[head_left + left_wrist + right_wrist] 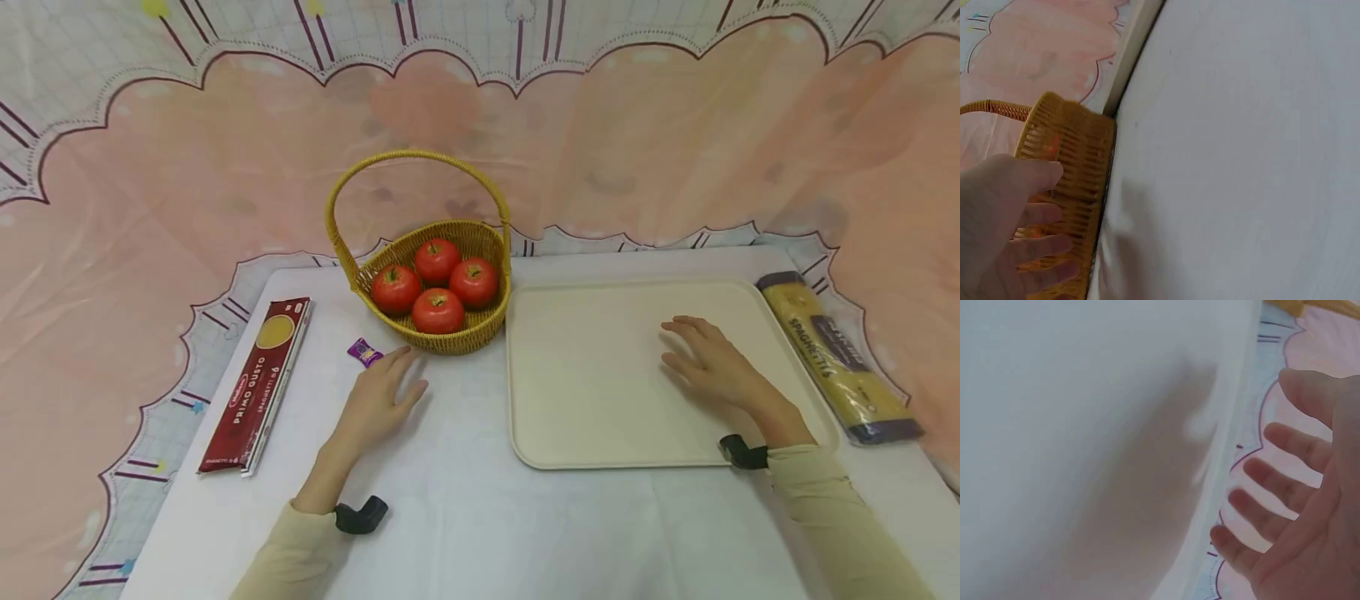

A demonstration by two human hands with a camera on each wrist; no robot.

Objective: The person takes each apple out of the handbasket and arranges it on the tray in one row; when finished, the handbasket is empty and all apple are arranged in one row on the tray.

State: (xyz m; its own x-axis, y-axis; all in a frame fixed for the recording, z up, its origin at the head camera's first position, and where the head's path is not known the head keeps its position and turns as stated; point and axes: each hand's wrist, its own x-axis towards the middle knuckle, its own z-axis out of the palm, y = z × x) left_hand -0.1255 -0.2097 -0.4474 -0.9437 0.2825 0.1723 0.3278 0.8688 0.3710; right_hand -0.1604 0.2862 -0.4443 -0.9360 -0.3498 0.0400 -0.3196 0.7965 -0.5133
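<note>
My left hand (381, 392) hovers over the white table with its fingers spread and nothing held. Its fingertips are close to a small purple-wrapped candy (364, 352) and the front of a yellow wicker basket (457, 343). Several red tomatoes (438, 312) sit in that basket, whose tall handle stands upright. In the left wrist view the fingers overlap the basket's woven side (1079, 162). Over the beige tray (585, 375) is my right hand (708, 362), fingers loosely extended and holding nothing; its shadow falls on the tray in the right wrist view.
A dark red spaghetti pack (255, 387) lies at the table's left edge. A yellow spaghetti bag (840, 358) with dark ends lies right of the tray. Behind the table hangs a pink patterned cloth (637, 158). Both wrists wear a black device (362, 515).
</note>
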